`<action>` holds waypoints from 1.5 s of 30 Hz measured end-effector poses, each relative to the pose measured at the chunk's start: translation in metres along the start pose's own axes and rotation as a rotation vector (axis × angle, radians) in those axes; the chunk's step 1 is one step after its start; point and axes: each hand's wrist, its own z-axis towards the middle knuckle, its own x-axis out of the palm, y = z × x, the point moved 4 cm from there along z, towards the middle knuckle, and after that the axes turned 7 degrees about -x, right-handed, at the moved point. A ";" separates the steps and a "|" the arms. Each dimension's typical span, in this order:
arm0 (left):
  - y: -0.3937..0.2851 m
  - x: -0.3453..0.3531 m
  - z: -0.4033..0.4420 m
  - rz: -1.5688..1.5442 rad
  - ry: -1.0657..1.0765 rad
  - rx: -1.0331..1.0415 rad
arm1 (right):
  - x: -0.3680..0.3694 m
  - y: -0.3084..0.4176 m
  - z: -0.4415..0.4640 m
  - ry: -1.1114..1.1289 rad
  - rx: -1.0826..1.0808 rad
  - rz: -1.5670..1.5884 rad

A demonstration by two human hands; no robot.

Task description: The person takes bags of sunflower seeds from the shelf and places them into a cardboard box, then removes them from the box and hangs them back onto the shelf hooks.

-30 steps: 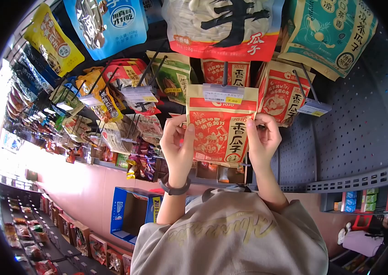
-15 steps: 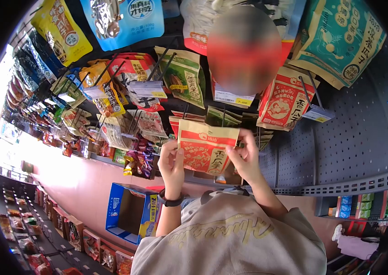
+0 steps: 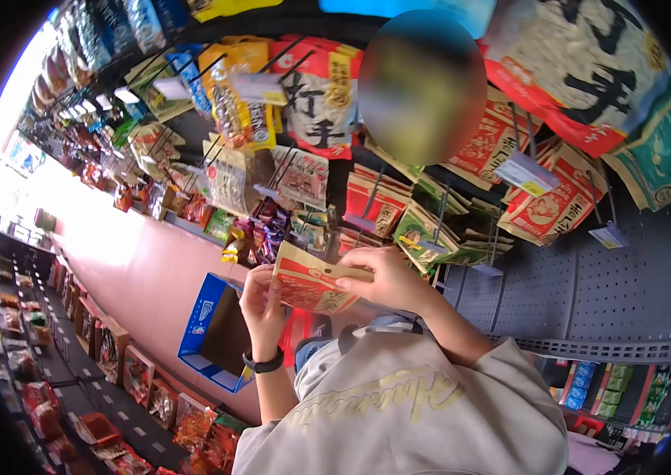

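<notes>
A red and tan bag of melon seeds [image 3: 304, 286] is tilted in front of my chest. My left hand [image 3: 261, 302] pinches its left edge, with the thumb on the printed front; a dark band circles that wrist. At the bag's upper right, my right hand [image 3: 383, 275] grips the tan top edge near the hang hole. Some of the bag's right side lies in shadow beneath that hand. Just beyond hang similar red bags [image 3: 376, 199] and green seed bags [image 3: 434, 226] on rack hooks.
More red seed bags [image 3: 551, 194] hang at the right against a grey perforated panel [image 3: 541, 293]. An open blue carton [image 3: 220, 332] stands on the floor at left. Low shelves of packaged goods [image 3: 98, 431] run along the lower left. A blurred circle hides part of the rack.
My view has turned, so the rack sits differently. The bag has tilted and come closer to my body. My right hand has shifted from its right side to its top edge.
</notes>
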 end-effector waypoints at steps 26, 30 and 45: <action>0.283 -0.217 -0.095 0.124 -0.444 -0.614 | 0.428 -0.161 0.101 0.403 0.099 -0.202; 0.321 -0.201 -0.083 -0.294 -0.368 -0.660 | 0.443 -0.199 0.098 0.421 0.244 -0.351; 0.307 -0.210 -0.058 0.316 -0.120 -0.855 | 0.395 -0.173 0.114 0.639 0.320 -0.405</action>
